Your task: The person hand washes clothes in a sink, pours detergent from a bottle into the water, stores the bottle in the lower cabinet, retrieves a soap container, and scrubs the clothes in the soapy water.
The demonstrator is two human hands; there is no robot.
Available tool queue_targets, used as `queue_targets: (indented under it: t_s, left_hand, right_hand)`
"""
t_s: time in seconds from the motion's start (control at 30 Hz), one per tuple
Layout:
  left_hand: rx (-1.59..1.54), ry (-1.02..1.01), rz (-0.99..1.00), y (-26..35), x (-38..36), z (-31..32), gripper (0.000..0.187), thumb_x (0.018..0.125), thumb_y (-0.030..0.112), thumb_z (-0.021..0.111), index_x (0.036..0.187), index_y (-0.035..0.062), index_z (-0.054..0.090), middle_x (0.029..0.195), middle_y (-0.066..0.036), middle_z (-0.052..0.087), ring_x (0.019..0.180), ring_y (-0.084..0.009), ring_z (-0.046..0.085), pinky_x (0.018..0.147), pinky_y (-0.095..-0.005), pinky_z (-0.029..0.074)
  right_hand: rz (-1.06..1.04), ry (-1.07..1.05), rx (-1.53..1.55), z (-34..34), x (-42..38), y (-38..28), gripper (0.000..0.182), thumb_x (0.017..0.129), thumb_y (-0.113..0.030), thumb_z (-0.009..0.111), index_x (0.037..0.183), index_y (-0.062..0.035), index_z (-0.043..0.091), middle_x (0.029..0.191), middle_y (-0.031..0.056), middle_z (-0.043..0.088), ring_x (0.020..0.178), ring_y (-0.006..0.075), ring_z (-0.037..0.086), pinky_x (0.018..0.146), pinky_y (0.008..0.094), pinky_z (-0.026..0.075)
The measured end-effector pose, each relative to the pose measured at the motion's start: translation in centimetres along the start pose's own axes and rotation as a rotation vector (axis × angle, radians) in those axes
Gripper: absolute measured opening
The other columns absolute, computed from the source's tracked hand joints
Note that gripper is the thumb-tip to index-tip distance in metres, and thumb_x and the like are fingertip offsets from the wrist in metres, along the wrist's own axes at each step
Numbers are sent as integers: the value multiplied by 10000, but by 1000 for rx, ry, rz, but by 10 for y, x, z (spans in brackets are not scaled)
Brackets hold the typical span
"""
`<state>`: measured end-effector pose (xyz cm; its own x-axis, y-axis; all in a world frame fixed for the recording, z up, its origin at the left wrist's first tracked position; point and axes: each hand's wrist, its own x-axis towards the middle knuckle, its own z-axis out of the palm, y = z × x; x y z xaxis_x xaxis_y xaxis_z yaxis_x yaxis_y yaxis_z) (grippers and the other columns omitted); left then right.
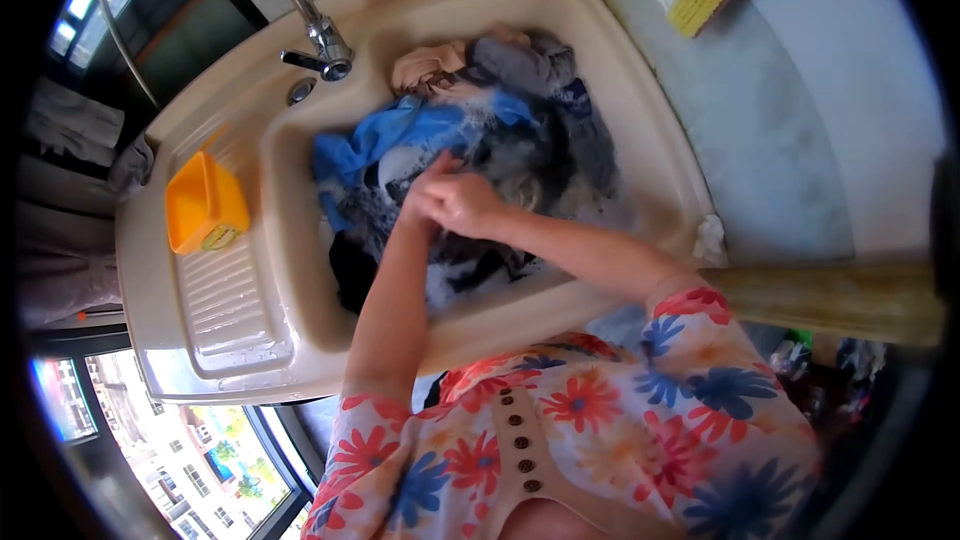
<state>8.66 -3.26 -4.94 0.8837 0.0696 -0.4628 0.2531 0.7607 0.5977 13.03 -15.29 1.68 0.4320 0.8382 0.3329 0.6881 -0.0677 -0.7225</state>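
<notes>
Both of my hands are pressed together over the wet laundry in the sink. The fingers of my left hand (428, 183) point away from me and look closed. Against it lies my right hand (466, 206), its fingers curled into a fist. Whatever may be between the hands is hidden. Around and beneath them, dark garments (500, 155) lie in sudsy water. A blue garment (375, 135) spreads just beyond my hands, with a beige cloth (430, 68) and a grey cloth (525, 62) heaped at the far end of the basin.
The beige sink (300, 270) has a chrome faucet (318, 35) at its far left corner. An orange plastic container (207, 203) stands on the ribbed drainboard (225, 310). A yellow-bristled brush (703, 0) lies at the upper right. A crumpled white cloth (710, 240) sits by the right rim.
</notes>
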Motion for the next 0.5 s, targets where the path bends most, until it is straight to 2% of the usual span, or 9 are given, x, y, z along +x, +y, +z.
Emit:
queue_targets:
  t_s: [0.1, 0.13, 0.17, 0.23, 0.3, 0.37, 0.4, 0.5]
  left_hand:
    - [28, 484, 80, -8, -3, 13, 269, 875, 273, 461, 1011, 69, 573, 864, -63, 610, 795, -184, 591, 678, -338, 489]
    - [-29, 447, 37, 3, -9, 29, 235, 865, 228, 465, 970, 59, 591, 817, -54, 617, 724, -177, 600, 591, -325, 494]
    - [30, 407, 47, 10, -13, 29, 232, 866, 225, 465, 958, 56, 595, 808, -50, 619, 700, -175, 601, 569, -318, 491]
    - [137, 326, 67, 19, -20, 23, 229, 868, 220, 464, 934, 51, 603, 788, -41, 624, 654, -171, 604, 525, -304, 484]
    - [136, 357, 114, 17, -19, 32, 211, 852, 228, 505, 897, 52, 612, 733, -25, 614, 579, -151, 575, 464, -283, 449]
    - [248, 325, 153, 15, -17, 39, 204, 841, 234, 529, 873, 52, 616, 719, -20, 606, 560, -139, 559, 438, -275, 427]
    - [322, 299, 146, 16, -18, 44, 205, 829, 233, 544, 856, 43, 617, 710, -31, 598, 558, -144, 546, 441, -281, 417]
    - [501, 261, 111, 15, -23, 51, 217, 804, 229, 577, 820, 17, 621, 680, -51, 575, 549, -152, 512, 447, -293, 393]
  right_hand:
    - [62, 197, -96, 2, 22, 40, 224, 770, -297, 583, 699, -84, 583, 720, 142, 596, 671, 340, 567, 578, 419, 449]
    - [271, 122, -206, -8, 30, 62, 249, 774, -330, 558, 714, -90, 595, 742, 142, 596, 711, 328, 574, 616, 416, 457]
    - [486, 46, -314, -25, 30, 84, 280, 778, -362, 534, 729, -97, 607, 763, 142, 595, 751, 316, 582, 655, 413, 466]
    - [529, 60, -359, -76, 22, 100, 307, 776, -384, 541, 796, -86, 610, 864, 145, 594, 841, 321, 570, 704, 406, 467]
    - [602, 55, -557, -104, -5, 131, 328, 784, -383, 542, 918, -91, 609, 993, 142, 578, 923, 328, 552, 764, 416, 465]
    - [617, -194, -727, -99, -34, 114, 342, 799, -362, 532, 1022, -112, 596, 1059, 128, 563, 996, 316, 530, 828, 435, 450]
    - [472, -160, -804, -83, -51, 119, 344, 781, -279, 564, 1081, -110, 579, 1046, 138, 570, 1001, 307, 537, 854, 445, 440]
    - [658, -708, -805, -75, -27, 154, 348, 732, -191, 611, 1062, -82, 589, 1019, 146, 579, 1005, 305, 541, 843, 436, 448]
